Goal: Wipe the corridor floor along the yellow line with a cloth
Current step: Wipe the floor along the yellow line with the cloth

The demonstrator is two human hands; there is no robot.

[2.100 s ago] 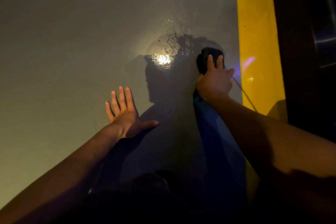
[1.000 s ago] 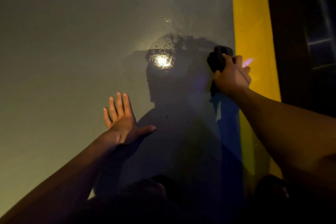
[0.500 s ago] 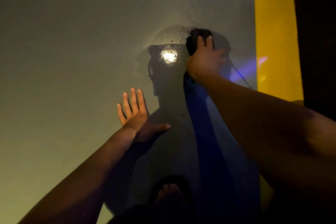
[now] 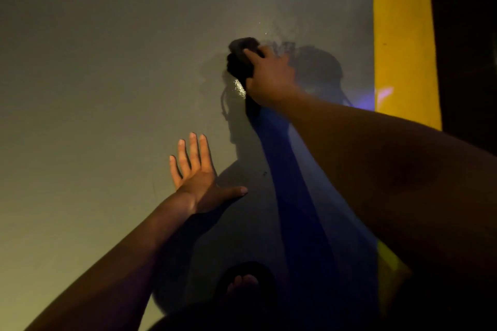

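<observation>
A dim corridor floor (image 4: 107, 88), grey-green and glossy, is seen from above, with 2 bare arms reaching forward over it. The right hand (image 4: 269, 75) is placed far out on the floor, its fingers curled over a dark, bunched cloth (image 4: 240, 62) that is gripped and pressed down against the surface; the cloth sticks out at the far left of the hand, and a further dark part of it is visible just under the wrist. A small wet glint (image 4: 240, 88) is seen on the floor just beside the near edge of the cloth, and faint speckled marks lie on the floor beyond the hand. The cloth is well apart from the yellow line (image 4: 403, 35), which runs along the right side of the floor from near to far, bordered on its right by a very dark strip (image 4: 465, 35) whose nature cannot be told. The left hand (image 4: 197, 177) is laid flat on the floor nearer and further left, with 4 fingers straight and slightly spread, the thumb stretched out to the right, and nothing held. Dark shadows of the head and arms are cast across the floor between the 2 hands, with a bluish tint under the right forearm. At the near edge, toes in a dark sandal (image 4: 243, 283) are resting on the floor.
</observation>
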